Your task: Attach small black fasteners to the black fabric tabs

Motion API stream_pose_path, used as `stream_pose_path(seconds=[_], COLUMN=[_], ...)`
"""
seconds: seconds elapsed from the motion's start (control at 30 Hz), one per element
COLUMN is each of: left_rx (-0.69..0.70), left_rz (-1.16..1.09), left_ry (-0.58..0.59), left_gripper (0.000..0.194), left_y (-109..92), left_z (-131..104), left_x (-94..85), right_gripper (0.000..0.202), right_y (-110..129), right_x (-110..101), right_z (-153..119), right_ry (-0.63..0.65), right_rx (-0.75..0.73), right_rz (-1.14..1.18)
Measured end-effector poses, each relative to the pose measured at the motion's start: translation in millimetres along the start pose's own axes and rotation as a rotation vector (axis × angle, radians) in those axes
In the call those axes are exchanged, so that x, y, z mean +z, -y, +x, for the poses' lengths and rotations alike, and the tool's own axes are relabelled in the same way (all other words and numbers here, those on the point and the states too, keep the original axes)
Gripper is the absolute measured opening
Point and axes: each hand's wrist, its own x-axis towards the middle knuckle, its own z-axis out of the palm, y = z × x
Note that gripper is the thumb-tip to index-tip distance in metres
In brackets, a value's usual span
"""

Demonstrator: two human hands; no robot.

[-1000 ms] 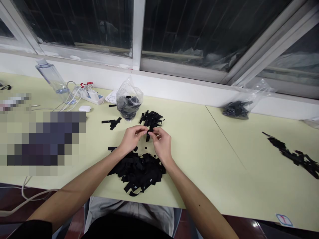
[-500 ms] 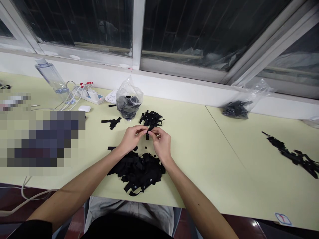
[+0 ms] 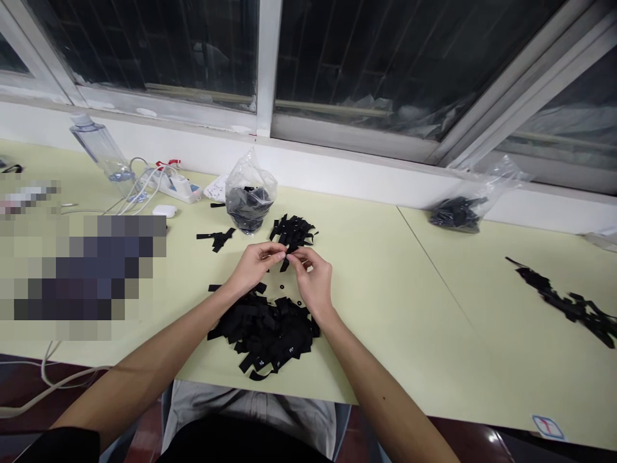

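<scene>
My left hand [image 3: 256, 265] and my right hand [image 3: 312, 275] meet above the table, fingertips pinched together. Between them they grip a short black fabric strip [image 3: 285, 265], its lower end poking out below my fingers. My fingers cover most of it. Just beyond lies a small pile of black strips [image 3: 292, 230]. Nearer my body spreads a larger heap of similar strips [image 3: 270, 328], some with small white marks. Two tiny black rings, one of them a ring [image 3: 282, 287] below my hands, lie between the piles.
A clear plastic bag [image 3: 250, 199] of black pieces stands behind, with a few loose strips [image 3: 216, 239] beside it. Further left are a water bottle [image 3: 103, 151], a power strip [image 3: 176, 186] and a white case [image 3: 164, 211]. Rightward lie another bag [image 3: 457, 212] and tangled black straps [image 3: 563, 299].
My hands stay almost in place. The lower end of the held strip has tilted slightly; the piles look the same.
</scene>
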Motion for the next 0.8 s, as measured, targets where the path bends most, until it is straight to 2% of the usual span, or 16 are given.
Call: stream_pose_path(seconds=[0.2,0.5,0.8], left_rx=[-0.050,-0.026,0.038], left_rz=[-0.093,-0.083,-0.004], left_ry=[0.054,0.079,0.014], left_gripper=[0.029,0.031,0.029], left_y=[-5,-6,-9], left_z=[-1,-1,-2], left_x=[-2.3,-2.2,-0.1], right_gripper=[0.015,0.019,0.017], right_y=[-6,6,5], right_x=[0,-7,-4], right_z=[-2,-1,3], right_ry=[-0.050,-0.001,-0.005], right_rx=[-0.128,-0.196,-0.010], right_rz=[-0.081,-0.180,-0.032])
